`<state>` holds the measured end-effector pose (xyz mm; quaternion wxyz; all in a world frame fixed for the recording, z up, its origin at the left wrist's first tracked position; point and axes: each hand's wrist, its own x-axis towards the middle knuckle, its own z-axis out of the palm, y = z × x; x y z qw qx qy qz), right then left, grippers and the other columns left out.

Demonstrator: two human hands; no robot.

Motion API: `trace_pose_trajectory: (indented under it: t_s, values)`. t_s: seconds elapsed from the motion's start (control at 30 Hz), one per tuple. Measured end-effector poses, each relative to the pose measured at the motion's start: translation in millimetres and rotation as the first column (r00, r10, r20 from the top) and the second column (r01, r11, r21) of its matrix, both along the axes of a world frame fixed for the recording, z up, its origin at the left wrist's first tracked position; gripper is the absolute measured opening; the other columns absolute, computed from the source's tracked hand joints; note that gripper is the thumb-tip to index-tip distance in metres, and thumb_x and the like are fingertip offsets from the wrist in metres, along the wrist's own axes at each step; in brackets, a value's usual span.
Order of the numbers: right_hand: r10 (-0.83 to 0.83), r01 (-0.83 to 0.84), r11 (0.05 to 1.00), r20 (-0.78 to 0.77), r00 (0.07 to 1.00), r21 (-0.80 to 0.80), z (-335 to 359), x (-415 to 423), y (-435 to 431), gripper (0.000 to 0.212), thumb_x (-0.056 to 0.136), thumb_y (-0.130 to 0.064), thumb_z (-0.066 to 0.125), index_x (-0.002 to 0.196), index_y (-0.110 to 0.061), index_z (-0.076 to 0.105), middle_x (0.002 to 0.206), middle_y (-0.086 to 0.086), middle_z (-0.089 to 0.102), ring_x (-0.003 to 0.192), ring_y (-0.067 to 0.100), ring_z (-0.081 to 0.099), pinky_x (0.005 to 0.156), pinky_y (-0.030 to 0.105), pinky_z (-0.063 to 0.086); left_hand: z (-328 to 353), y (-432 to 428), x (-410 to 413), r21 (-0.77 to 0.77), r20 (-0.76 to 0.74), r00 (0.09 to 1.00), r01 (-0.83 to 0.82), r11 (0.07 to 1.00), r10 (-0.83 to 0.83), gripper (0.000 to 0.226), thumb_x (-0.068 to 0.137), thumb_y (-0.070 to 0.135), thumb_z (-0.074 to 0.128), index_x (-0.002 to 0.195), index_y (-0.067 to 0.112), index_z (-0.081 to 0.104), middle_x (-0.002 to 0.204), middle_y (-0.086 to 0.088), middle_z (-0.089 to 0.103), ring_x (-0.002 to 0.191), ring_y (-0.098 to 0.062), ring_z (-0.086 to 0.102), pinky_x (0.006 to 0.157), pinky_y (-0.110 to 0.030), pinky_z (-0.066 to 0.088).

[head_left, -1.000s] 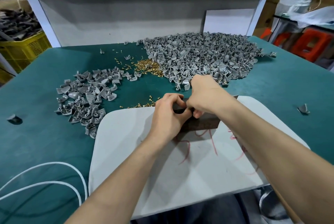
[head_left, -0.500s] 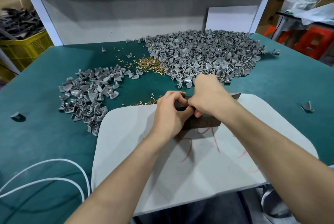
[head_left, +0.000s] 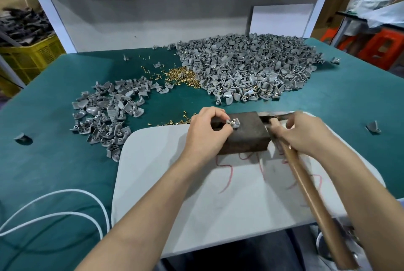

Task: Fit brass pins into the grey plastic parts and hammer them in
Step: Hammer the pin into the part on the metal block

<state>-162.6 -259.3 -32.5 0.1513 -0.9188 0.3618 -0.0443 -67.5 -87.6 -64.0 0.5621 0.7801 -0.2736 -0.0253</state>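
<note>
Head view, nearest first: a white cable loops over the green table mat at the near left, and a white board with red scribbles lies in front of the person. The hammer handle slants up across the board's right side to the right hand, whose fingers are wrapped round it close under the hammer head; the head rests just beside a dark block at the board's far edge. The hands are apart: the left hand pinches one grey plastic part on top of the block. Something pale sits in the part, likely a pin, so I judge the fitting done for this piece and the blow not yet struck. A few loose pins lie scattered just beyond the board. Farther off to the left is a small heap of grey parts, in the middle a heap of brass pins, and touching it on the right a much larger heap of parts, some with brass glinting among them. Which heap is finished work I cannot tell, but either way many pieces seem left to do. Nothing on the table sits in a container; parts and pins all lie loose on the mat. The only container plainly shown is a yellow crate off the table at the far left, heaped with dark pieces too blurred to identify
</note>
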Motion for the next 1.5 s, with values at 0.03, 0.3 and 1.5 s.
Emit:
trace_pose_trajectory:
  t_s: [0.03, 0.3, 1.5]
  values:
    - [0.009, -0.01, 1.0, -0.023, 1.0, -0.007, -2.3, -0.2, -0.5, 0.032, 0.08, -0.036, 0.065, 0.062, -0.011, 0.059, 0.054, 0.003, 0.051, 0.071, 0.031, 0.055, 0.056, 0.029, 0.032, 0.3, 0.3, -0.2, -0.002, -0.005, 1.0, 0.005, 1.0, -0.005, 0.025, 0.08, 0.007, 0.065, 0.073, 0.03, 0.056, 0.103, 0.006, 0.061, 0.109, -0.023, 0.052, 0.099, -0.041, 0.04]
    - [-0.197, 0.015, 0.546, 0.11, 0.974, 0.837, 16.9, -8.5, -17.6, 0.013, 0.087, -0.01, 0.05, 0.074, -0.013, 0.048, 0.054, 0.004, 0.044, 0.034, 0.009, 0.039, 0.032, 0.014, 0.029, 1.7, 0.9, 0.7, -0.003, -0.038, 0.999, 0.013, 1.0, -0.013, 0.015, 0.084, 0.011, 0.066, 0.075, 0.022, 0.062, 0.107, 0.006, 0.059, 0.113, -0.022, 0.052, 0.102, -0.04, 0.038]
    - [0.319, -0.322, 0.946, 0.065, 0.946, 0.047, 66.2, -4.4, 70.6, 0.008, 0.092, -0.014, 0.05, 0.091, -0.006, 0.051, 0.066, 0.009, 0.049, 0.03, 0.021, 0.05, 0.026, 0.019, 0.034, 1.7, 4.3, 4.9, -0.044, -0.09, 0.993, 0.067, 0.997, -0.071, 0.008, 0.083, 0.004, 0.069, 0.082, 0.011, 0.07, 0.108, -0.002, 0.059, 0.099, -0.013, 0.059, 0.09, -0.01, 0.039]
